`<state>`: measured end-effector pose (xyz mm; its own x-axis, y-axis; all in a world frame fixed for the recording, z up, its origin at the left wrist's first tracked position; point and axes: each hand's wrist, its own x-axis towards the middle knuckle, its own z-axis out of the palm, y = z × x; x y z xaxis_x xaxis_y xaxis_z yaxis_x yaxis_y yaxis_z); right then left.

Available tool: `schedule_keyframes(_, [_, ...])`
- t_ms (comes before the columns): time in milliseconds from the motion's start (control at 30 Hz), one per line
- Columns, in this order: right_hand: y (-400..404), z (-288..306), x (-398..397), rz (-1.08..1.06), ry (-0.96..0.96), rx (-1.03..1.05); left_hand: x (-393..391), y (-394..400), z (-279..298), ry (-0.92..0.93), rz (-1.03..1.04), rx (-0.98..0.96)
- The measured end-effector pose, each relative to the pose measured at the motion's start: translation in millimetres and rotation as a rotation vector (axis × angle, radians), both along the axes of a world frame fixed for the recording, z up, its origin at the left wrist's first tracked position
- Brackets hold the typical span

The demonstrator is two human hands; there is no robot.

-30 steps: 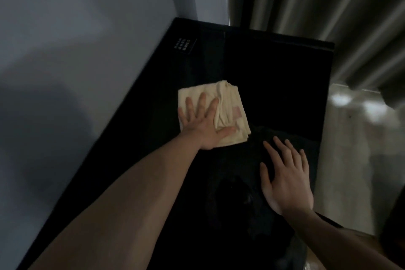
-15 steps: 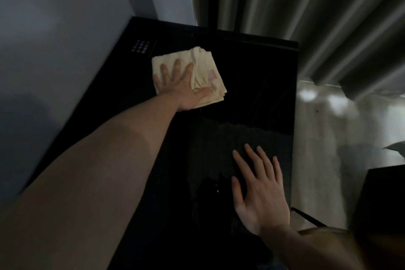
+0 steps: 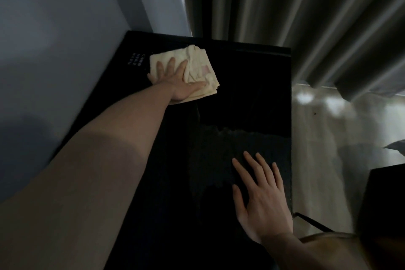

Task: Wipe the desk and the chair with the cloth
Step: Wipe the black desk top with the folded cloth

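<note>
At the far left corner of the desk [image 3: 241,85], up around eleven o'clock, the cloth [image 3: 197,68] lay folded into a pale cream pad, flat on the black top. The left hand [image 3: 175,79] was pressed down on it, fingers straight and fanned out, thumb lying along the near edge of the cloth, arm stretched long across the dark surface. Just beside the cloth at nine o'clock sat a small grid of pale dots [image 3: 136,59] on the desktop. Down at five o'clock, well apart from the cloth, the right hand [image 3: 260,199] lay flat on the desk near its right edge, fingers spread, holding nothing. Behind the desk, at twelve o'clock, grey curtains [image 3: 285,6] hung in folds; a pale wall [image 3: 54,39] ran along the left.
</note>
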<state>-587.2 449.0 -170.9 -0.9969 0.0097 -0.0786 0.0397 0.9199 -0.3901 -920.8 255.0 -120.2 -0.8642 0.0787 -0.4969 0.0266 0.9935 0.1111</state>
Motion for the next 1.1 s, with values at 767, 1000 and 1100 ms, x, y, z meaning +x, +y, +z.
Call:
schedule_keyframes(767, [0,-5,1,0.001,0.081,0.037,18,-80,7,-0.043,0.282,-0.082])
schedule_keyframes(1000, [-9,1,9,0.005,0.081,0.025,72,-104,15,-0.051,0.281,-0.127])
schedule_keyframes(1100, [-3,-2,2,0.004,0.086,0.025,84,-110,9,-0.083,0.269,-0.1])
